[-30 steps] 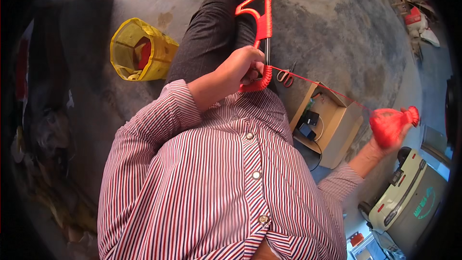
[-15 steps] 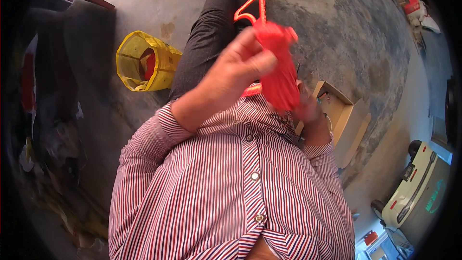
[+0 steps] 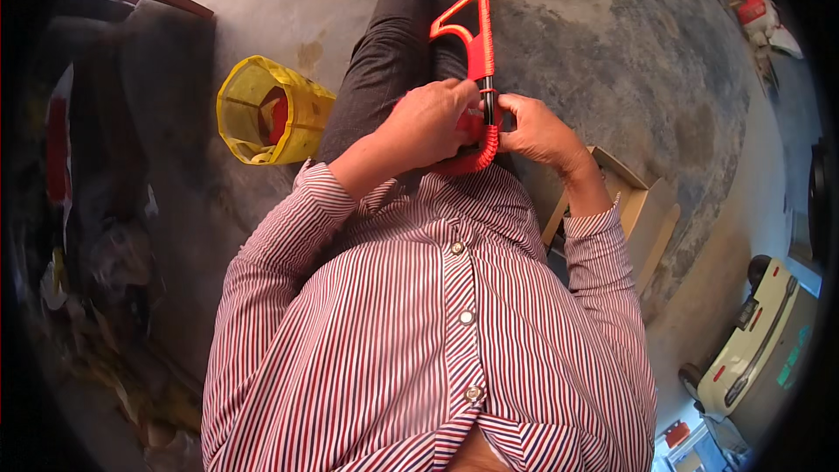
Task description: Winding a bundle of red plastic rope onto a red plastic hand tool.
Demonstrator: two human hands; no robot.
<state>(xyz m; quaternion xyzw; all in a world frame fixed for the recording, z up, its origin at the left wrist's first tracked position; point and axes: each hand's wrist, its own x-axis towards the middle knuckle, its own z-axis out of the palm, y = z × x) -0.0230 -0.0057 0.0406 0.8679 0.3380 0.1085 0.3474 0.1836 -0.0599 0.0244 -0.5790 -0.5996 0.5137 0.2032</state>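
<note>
A frame [image 3: 489,44] with an angular, triangle-like far part lies over my lap. Red and orange-red cord is wound closely around most of it, and a short black stretch of bar shows bare in the middle. My left hand [image 3: 428,122] is closed at the frame's left side, fingers bent around a red bundle [image 3: 470,125] that is mostly hidden under the hand. On the other side my right hand [image 3: 540,135] grips the frame's near part beside the bare stretch, thumb and fingers bent toward it. The right fingertips are partly hidden.
A yellow bucket-like bag [image 3: 293,118] with red material inside stands left of my leg. An open cardboard box [image 3: 625,210] sits by my right arm. A cream vehicle [image 3: 747,336] is at the lower right, and dark piled things [image 3: 122,122] line the left.
The red bundle, raised above the frame before, is now down by its left side under my left hand. My right hand has come up to the frame's right edge.
</note>
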